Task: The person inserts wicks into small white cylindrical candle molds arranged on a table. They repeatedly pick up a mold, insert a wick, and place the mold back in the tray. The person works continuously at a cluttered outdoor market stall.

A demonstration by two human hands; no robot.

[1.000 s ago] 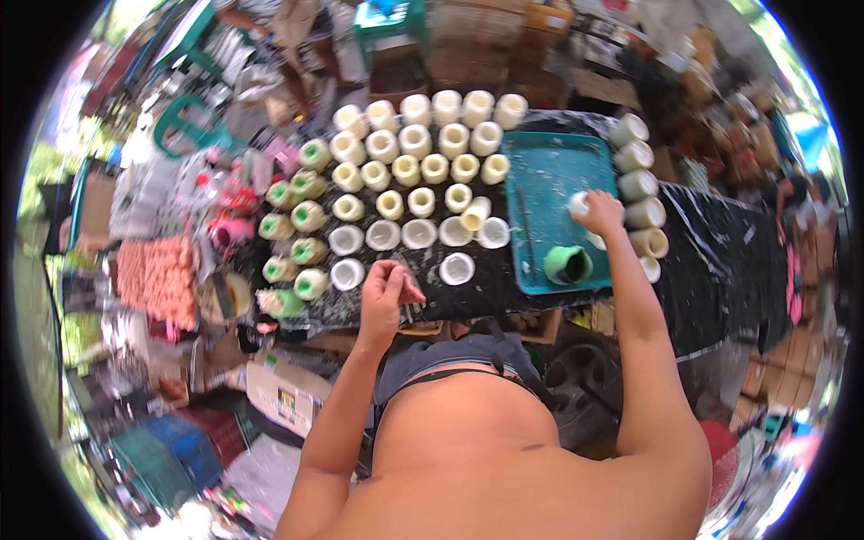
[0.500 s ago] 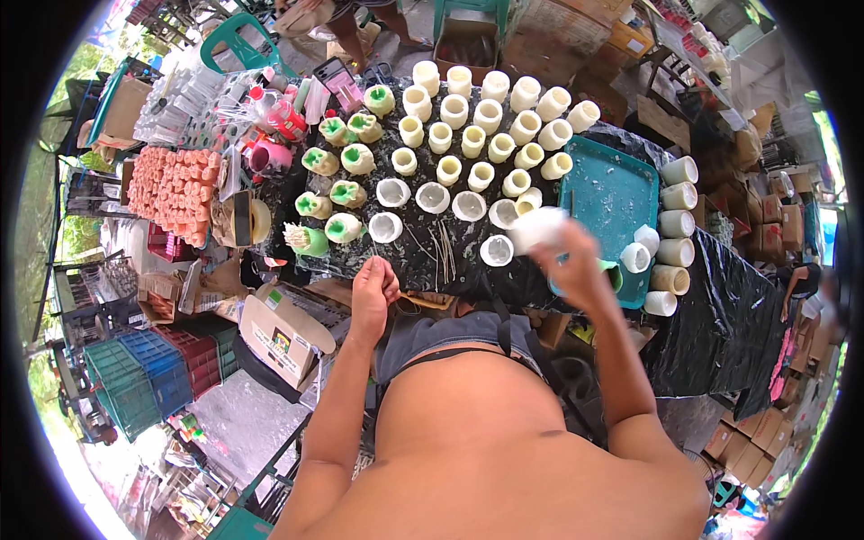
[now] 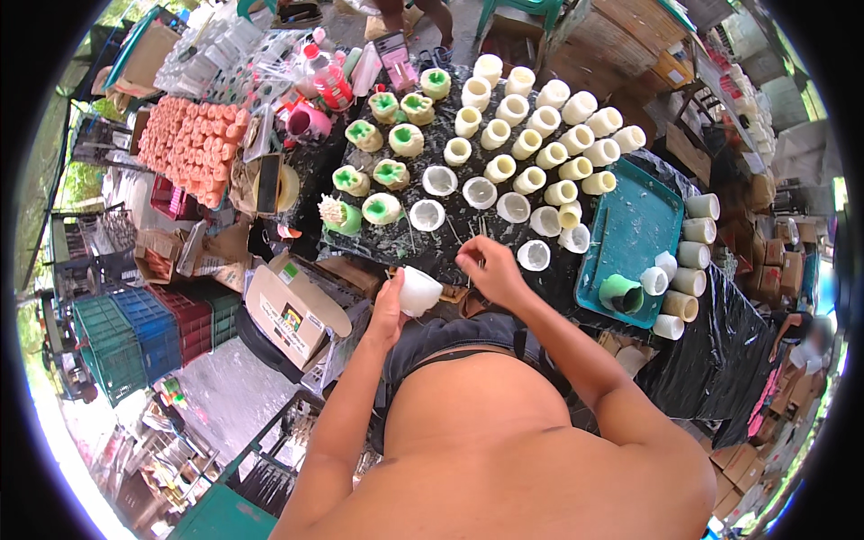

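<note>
My left hand [image 3: 387,315] is closed round a white, waxy-looking cup [image 3: 420,292], held tilted in front of the table's near edge. Over that edge, my right hand [image 3: 491,270] has its fingers bent together beside some thin sticks [image 3: 457,236] on the black table cover. Whether a stick is between those fingers is too small to tell. Several white, hollow cups [image 3: 427,215] stand just beyond my hands. To their left are cream cups with green insides [image 3: 381,208] and a green cup full of pale thin sticks [image 3: 340,215].
Rows of cream hollow cylinders [image 3: 514,110] fill the table's far side. A teal tray [image 3: 632,216] at right carries a green cup [image 3: 621,293] and white cups. More cylinders [image 3: 697,230] line its right side. Peach-coloured pieces [image 3: 193,148] and a red bottle [image 3: 331,85] are at left.
The white cup has gone from my right hand, above the tray's left edge, to my left hand. My right hand has moved left to the sticks. The view has shifted somewhat.
</note>
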